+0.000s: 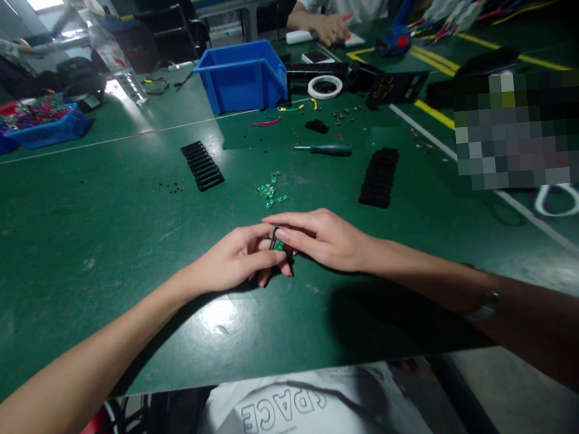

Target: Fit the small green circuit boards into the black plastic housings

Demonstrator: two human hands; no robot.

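Observation:
Between my two hands is a small green circuit board [278, 244], apparently set in a dark piece that my fingers partly hide. My left hand [237, 258] is closed around it, thumb lying along its near side. From the right, my right hand [326, 241] presses thumb and fingers against the same board. Just beyond my fingertips lies a loose pile of small green circuit boards [268, 190]. A row of black plastic parts [202, 166] sits to the left, and another row of black parts [379, 178] to the right.
Behind the pile are a screwdriver [331, 150], a blue bin [241, 80] and a roll of white tape [325, 88]. A plastic bottle [115, 60] and a blue tray of wired parts [49, 129] stand far left. Across the table a person's hand [331, 29] rests near a power drill [394, 40].

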